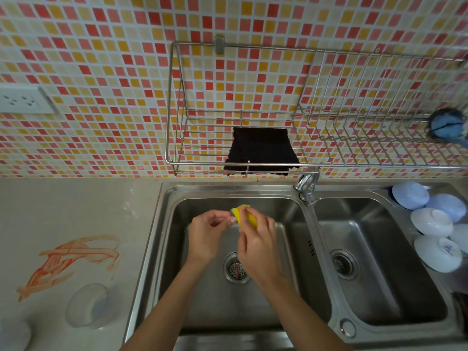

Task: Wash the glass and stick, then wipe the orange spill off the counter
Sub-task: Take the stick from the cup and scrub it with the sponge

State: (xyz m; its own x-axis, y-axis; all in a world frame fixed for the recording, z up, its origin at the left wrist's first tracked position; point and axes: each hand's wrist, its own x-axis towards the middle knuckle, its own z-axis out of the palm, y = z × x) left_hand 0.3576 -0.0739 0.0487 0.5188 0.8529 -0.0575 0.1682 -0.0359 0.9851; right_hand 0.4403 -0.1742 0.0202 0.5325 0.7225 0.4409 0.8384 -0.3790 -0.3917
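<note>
Over the left sink basin (177,249) my right hand (255,239) grips a yellow sponge (249,216) folded around the end of a thin pale stick (229,219). My left hand (206,231) pinches that stick at its other end. Most of the stick is hidden by fingers and sponge. A clear glass (87,306) stands on the counter (76,203) left of the sink. Just behind it, orange smears of the spill (68,262) spread over the counter.
A dark cloth (262,150) hangs from the wire rack (304,163) on the tiled wall. The tap (307,188) stands between the two basins. Several white bowls (433,224) lie upside down at the right. A white object (12,335) sits at the bottom left.
</note>
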